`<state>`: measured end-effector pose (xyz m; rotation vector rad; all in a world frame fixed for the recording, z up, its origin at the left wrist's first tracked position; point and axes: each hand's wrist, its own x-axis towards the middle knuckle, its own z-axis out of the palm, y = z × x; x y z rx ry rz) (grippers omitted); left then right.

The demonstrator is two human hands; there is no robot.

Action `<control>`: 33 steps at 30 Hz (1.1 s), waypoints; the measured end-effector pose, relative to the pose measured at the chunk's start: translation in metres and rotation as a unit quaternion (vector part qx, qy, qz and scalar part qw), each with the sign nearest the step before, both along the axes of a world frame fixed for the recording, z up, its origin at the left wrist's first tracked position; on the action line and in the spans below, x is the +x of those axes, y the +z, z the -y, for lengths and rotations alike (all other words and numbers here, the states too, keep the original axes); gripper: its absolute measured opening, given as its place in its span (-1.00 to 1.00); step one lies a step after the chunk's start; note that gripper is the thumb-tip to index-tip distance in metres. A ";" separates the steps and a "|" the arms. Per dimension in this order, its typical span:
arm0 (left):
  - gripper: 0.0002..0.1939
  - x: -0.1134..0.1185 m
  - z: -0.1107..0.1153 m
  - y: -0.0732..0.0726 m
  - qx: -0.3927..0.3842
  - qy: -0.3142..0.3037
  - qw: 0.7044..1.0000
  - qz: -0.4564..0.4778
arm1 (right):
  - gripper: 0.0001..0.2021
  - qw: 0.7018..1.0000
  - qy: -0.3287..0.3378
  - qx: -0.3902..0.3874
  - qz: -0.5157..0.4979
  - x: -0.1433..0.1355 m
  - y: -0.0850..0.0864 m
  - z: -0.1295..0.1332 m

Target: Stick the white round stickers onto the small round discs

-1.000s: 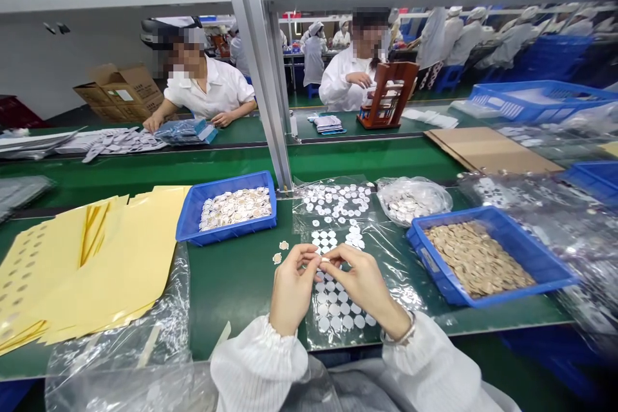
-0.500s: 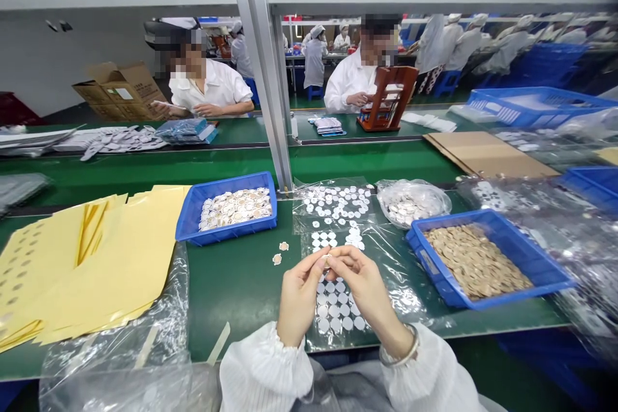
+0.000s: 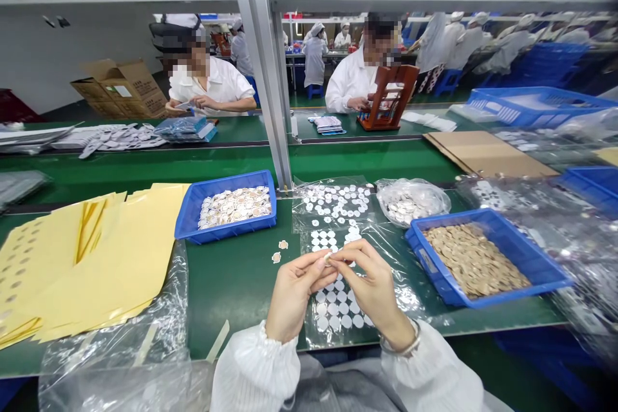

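One small round piece, pale: held up at mid-frame, above the tabletop, between the fingers of both hands; its details are too small to tell.

Left hand: fingers pinched on the piece's left side.

Right hand: fingertips pinched on its right side.

White discs: several rows below and behind the hands, lying on clear plastic; more scattered farther back.

Two small loose pieces: on the tabletop, left of the hands.

Left blue tray: left of centre, holding whitish pieces.

Clear bag: right of centre, with pale pieces inside.

Right blue tray: right of frame, holding tan discs.

Yellow sheets: stacked, lower left.

Brown stand: upper right of centre, before a seated person in white.
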<state>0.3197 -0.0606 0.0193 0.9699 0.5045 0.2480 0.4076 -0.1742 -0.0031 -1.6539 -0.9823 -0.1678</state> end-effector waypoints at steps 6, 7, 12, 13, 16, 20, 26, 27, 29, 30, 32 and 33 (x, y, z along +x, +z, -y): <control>-0.76 -0.003 -0.010 0.003 -0.038 -0.045 0.998 0.013 | -0.94 0.995 0.011 -0.024 0.095 0.002 0.010 0.002; -0.75 -0.004 -0.011 0.003 -0.044 -0.047 0.998 0.014 | -0.94 0.993 0.013 -0.032 0.110 0.003 0.012 0.003; -0.71 -0.006 -0.010 0.003 -0.053 -0.056 0.997 0.022 | -0.94 0.982 0.016 -0.077 0.172 0.005 0.017 0.005; -0.72 -0.006 -0.010 0.003 -0.051 -0.060 0.997 0.028 | -0.94 0.980 0.015 -0.080 0.183 0.006 0.017 0.005; -0.74 -0.006 -0.008 0.002 -0.052 -0.061 0.995 0.051 | -0.95 0.978 0.005 -0.067 0.196 0.006 0.015 0.006; -0.77 -0.005 -0.006 0.002 -0.059 -0.059 0.994 0.066 | -0.93 0.985 -0.007 -0.029 0.170 0.006 0.013 0.007; -0.79 -0.006 -0.007 0.007 -0.016 -0.062 0.997 0.050 | -0.93 0.986 0.027 -0.033 0.163 0.009 0.023 0.009; -0.79 -0.006 -0.007 0.008 -0.004 -0.062 0.997 0.043 | -0.95 0.985 0.035 -0.044 0.166 0.011 0.026 0.010; -0.78 -0.007 -0.007 0.010 0.011 -0.061 0.998 0.032 | -0.97 0.980 0.052 -0.069 0.179 0.014 0.030 0.012; -0.76 -0.008 -0.006 0.011 0.014 -0.058 0.998 0.028 | -0.96 0.977 0.059 -0.079 0.190 0.015 0.031 0.012; -0.73 -0.007 -0.003 0.011 0.013 -0.049 0.998 0.025 | -0.93 0.970 0.061 -0.091 0.218 0.016 0.032 0.012; -0.72 -0.007 -0.001 0.011 0.009 -0.043 0.999 0.025 | -0.92 0.967 0.057 -0.094 0.231 0.016 0.032 0.011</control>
